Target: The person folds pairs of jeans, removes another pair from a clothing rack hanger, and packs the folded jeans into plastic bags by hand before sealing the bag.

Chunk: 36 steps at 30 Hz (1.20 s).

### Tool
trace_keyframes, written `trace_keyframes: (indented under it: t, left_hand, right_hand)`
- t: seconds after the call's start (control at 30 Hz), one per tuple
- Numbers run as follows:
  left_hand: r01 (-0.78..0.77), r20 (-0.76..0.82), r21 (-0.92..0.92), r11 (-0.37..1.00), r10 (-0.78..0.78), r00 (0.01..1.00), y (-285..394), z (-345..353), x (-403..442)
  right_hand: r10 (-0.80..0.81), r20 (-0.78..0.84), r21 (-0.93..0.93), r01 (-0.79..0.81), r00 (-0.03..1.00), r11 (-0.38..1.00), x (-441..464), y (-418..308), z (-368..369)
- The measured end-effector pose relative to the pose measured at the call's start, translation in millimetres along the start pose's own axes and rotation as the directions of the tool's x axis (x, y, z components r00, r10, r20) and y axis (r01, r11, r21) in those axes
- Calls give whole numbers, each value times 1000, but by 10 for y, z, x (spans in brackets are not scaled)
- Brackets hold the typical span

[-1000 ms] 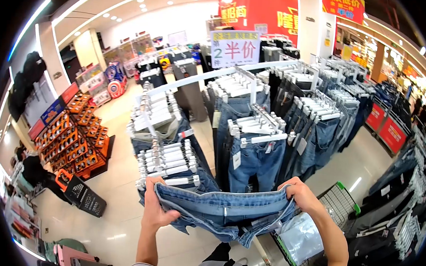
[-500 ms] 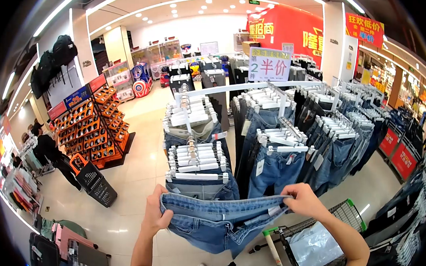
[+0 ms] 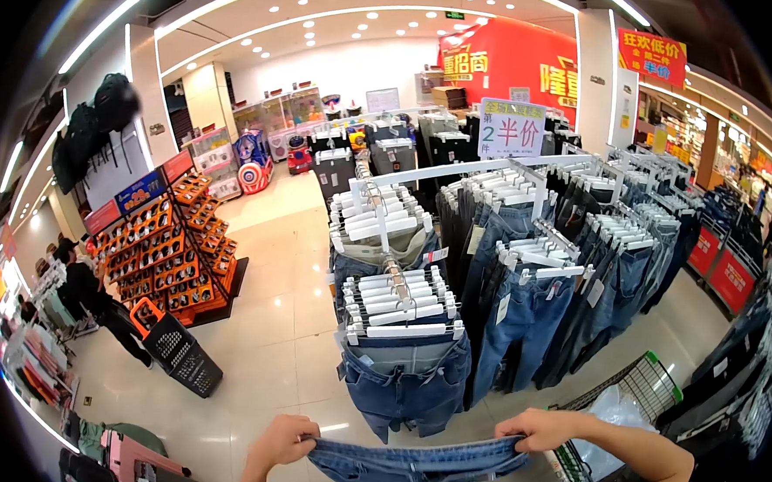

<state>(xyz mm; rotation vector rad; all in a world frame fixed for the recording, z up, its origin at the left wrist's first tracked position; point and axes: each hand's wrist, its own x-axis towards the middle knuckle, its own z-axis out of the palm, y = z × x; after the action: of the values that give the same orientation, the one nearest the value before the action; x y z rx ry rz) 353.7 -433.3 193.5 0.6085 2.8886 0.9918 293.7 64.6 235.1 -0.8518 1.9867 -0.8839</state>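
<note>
A pair of blue jeans [image 3: 418, 466] is stretched by its waistband between my two hands, low in the head view. My left hand [image 3: 285, 440] is closed on the left end of the waistband. At the other end, my right hand [image 3: 537, 430] pinches the waistband. The lower part of the jeans runs out of the picture. Just beyond them, denim shorts [image 3: 409, 384] hang by white clip hangers [image 3: 405, 299] on a white rack [image 3: 460, 165].
A shopping cart [image 3: 649, 386] holding a clear plastic bag [image 3: 612, 419] stands by my right arm. More jeans [image 3: 521, 322] hang on the right. At the left are an orange display stand [image 3: 163, 247], a black basket [image 3: 184, 353], a person [image 3: 91, 291] and a pink suitcase [image 3: 130, 461].
Both hands have lowered the jeans toward the bottom edge, away from the rack, so the hanging shorts show more fully. The view has shifted, putting the rack farther right.
</note>
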Motion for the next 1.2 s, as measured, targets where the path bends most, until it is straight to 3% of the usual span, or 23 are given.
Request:
trace_keyframes:
  t: [0.07, 0.1, 0.17, 0.2, 0.27, 0.33, 0.37, 0.43, 0.5, 0.57, 0.6, 0.67, 0.73, 0.8, 0.87, 0.93, 1.0, 1.07, 1.1, 1.2]
  left_hand:
    - [29, 90, 2, 1000, -29, 995, -110, -37, -66]
    - [83, 168, -99, 992, -66, 984, -180, -23, -104]
    - [194, 356, -225, 955, -104, 929, -306, 8, -166]
    - [197, 361, -236, 951, -102, 927, -396, 51, -196]
    - [272, 591, -267, 925, -66, 804, -592, 220, -293]
    - [328, 630, -344, 880, -43, 776, -774, 378, -449]
    - [379, 665, -389, 840, -28, 746, -932, 507, -527]
    - [507, 757, -478, 717, 43, 652, -1099, 641, -641]
    - [536, 797, -443, 719, 42, 602, -868, 505, -651]
    - [608, 877, -406, 682, 105, 469, -825, 480, -667]
    - [616, 883, -401, 678, 106, 458, -775, 488, -670]
    - [464, 903, -378, 801, 208, 376, -639, 520, -646]
    - [469, 893, -422, 776, 268, 361, -804, 735, -720]
    - [378, 864, -455, 806, 296, 408, -826, 846, -749]
    - [392, 878, -425, 816, 266, 398, -833, 876, -738]
    - [306, 845, -465, 831, 313, 433, -810, 885, -705]
    - [253, 832, -449, 857, 297, 469, -716, 874, -688]
    - [331, 826, -383, 863, 159, 541, -646, 891, -658]
    - [409, 891, -239, 881, 32, 453, -580, 814, -555]
    - [410, 855, -184, 893, -60, 515, -588, 858, -518]
  right_hand:
    - [19, -56, 102, -14, 998, 995, 114, -5, 322]
    - [27, -94, 150, -13, 995, 989, 178, 64, 531]
    - [46, -139, 132, -27, 989, 991, 229, 74, 842]
    - [36, -177, 130, -13, 984, 991, 239, 25, 972]
    - [230, -180, 149, -204, 956, 968, 228, -162, 1173]
    - [291, -244, 222, -238, 925, 945, 208, -385, 1410]
    - [232, -299, 66, -223, 926, 973, 208, -393, 1534]
    - [171, -375, 16, -178, 911, 984, 171, -795, 1610]
    - [112, -446, -7, -128, 888, 992, 189, -843, 1748]
    - [-186, -510, -250, 62, 840, 966, 207, -658, 1906]
    - [-177, -510, -238, 59, 842, 970, 183, -594, 1923]
    - [139, -229, -179, -182, 963, 967, 136, -495, 1945]
    - [123, -260, -272, -195, 958, 942, 152, -509, 1990]
    - [88, -228, -485, -191, 970, 853, 165, -534, 1956]
    - [31, -234, -490, -146, 972, 859, 146, -452, 1971]
    - [-84, -225, -550, -55, 971, 833, 147, -365, 1961]
    - [-102, -239, -611, -68, 966, 789, 107, -424, 1900]
    - [-231, -198, -707, 24, 953, 706, 86, -403, 1867]
    - [-267, -191, -738, 41, 945, 674, 86, -411, 1855]
    - [-159, -135, -654, 32, 978, 756, 109, -360, 1779]
